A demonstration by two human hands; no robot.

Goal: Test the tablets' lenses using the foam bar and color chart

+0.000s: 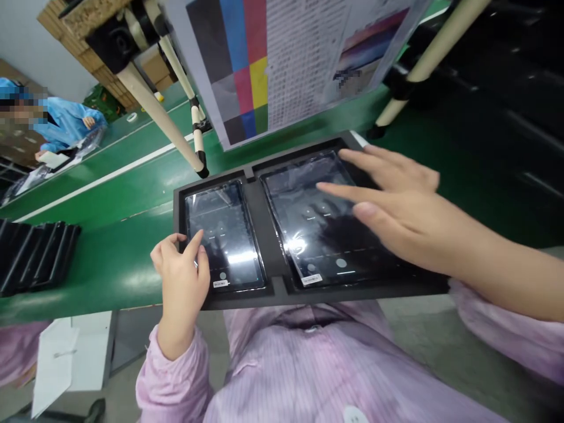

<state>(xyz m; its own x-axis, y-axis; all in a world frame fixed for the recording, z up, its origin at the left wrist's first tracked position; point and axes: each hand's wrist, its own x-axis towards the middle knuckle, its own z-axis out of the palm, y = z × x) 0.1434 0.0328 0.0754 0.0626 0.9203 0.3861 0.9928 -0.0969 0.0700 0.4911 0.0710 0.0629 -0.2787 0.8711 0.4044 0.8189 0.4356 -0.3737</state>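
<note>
A black tray lies in front of me with two tablets in its recesses, both screens dark and reflective. Over the left tablet reach the index finger and thumb of my left hand, apart from each other; its other fingers bend at the tray's left edge. I cannot tell whether they press on the screen. My right hand hovers with spread fingers over the right tablet, holding nothing. Small white labels sit at the lower left of both screens.
A printed colour chart sheet hangs from a pipe frame behind the tray. Black trays are piled at the left on the green bench. A co-worker in blue sits across at far left.
</note>
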